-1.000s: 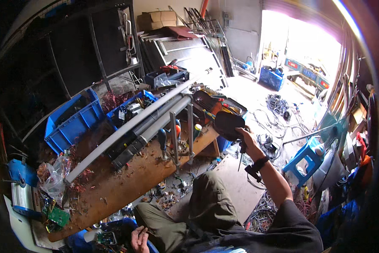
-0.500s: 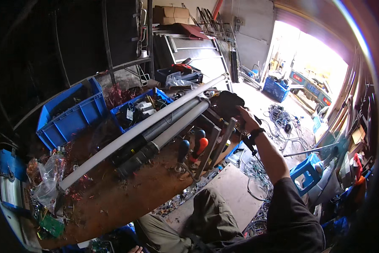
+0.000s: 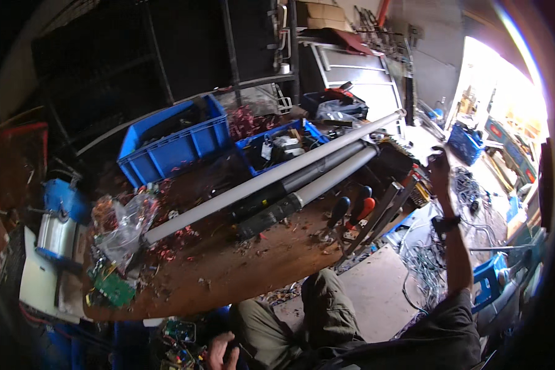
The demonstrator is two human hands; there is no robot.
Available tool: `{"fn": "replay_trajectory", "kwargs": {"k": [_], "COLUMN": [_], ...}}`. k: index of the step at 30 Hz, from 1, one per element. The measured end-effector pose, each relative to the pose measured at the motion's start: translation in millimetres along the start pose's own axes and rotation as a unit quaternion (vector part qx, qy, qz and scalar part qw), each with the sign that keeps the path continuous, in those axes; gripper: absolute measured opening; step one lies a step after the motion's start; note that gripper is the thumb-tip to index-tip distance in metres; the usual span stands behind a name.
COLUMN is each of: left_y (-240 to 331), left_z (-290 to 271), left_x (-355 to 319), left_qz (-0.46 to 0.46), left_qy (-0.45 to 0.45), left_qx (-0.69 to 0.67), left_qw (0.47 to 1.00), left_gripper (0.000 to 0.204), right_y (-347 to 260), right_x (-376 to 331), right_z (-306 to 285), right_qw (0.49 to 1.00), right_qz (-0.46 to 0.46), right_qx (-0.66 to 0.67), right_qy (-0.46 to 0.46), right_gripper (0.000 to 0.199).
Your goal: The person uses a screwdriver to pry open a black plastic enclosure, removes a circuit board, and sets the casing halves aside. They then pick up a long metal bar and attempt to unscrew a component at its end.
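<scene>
A worn wooden workbench [image 3: 228, 277] is crowded: two blue plastic crates [image 3: 172, 145] sit along its far edge, a crumpled clear plastic bag [image 3: 123, 225] and a green circuit board [image 3: 112, 288] lie at its left end, and screwdrivers with orange and black handles [image 3: 357, 209] stand near the front edge among scattered scraps. Long grey tubes [image 3: 277, 179] lie diagonally across the bench, smooth and round, the uppermost pale and the lower ones darker with a black section. They end at a dark boxy metal unit [image 3: 394, 161] at the bench's right end. The right hand [image 3: 439, 168] is raised just beside that unit, wrist strapped with a dark band; whether it grips anything cannot be told. The left hand [image 3: 219, 351] rests low near the lap, loosely curled above small circuit boards [image 3: 178, 345], its hold unclear.
</scene>
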State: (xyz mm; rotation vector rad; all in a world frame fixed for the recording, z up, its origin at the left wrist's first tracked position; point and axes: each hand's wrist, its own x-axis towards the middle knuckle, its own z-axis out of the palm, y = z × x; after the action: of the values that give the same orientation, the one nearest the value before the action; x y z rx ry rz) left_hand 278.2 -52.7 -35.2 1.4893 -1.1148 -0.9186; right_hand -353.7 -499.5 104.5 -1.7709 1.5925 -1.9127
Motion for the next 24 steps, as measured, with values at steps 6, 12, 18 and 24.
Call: {"fn": "replay_trajectory", "kwargs": {"k": [6,12,18,24], "left_y": [59,108,102,84], "left_z": [9,27,26,19], "left_x": [105,264,362,382], "left_qz": [0.166,0.362,0.265,0.271], "left_qy": [0.038,0.090,0.036,0.049], "left_qx": [0.184,0.431,0.465,0.506], "left_qw": [0.968,0.822,0.844,0.817], "left_gripper": [0.028,0.045,0.061,0.054], "right_y": [-213,-351,-367,-368], "right_x": [-51,-157,-163,-151], "right_z": [-69,-85,-94,-120], "right_qw": [0.910,0.903,0.952,0.973], "right_qz": [-0.355,-0.312,-0.258,-0.193], "right_qx": [-0.213,-0.236,-0.102,0.019], "right_qy": [-0.009,-0.177,-0.129,-0.122], "right_gripper": [0.023,0.022,0.039,0.063]}}
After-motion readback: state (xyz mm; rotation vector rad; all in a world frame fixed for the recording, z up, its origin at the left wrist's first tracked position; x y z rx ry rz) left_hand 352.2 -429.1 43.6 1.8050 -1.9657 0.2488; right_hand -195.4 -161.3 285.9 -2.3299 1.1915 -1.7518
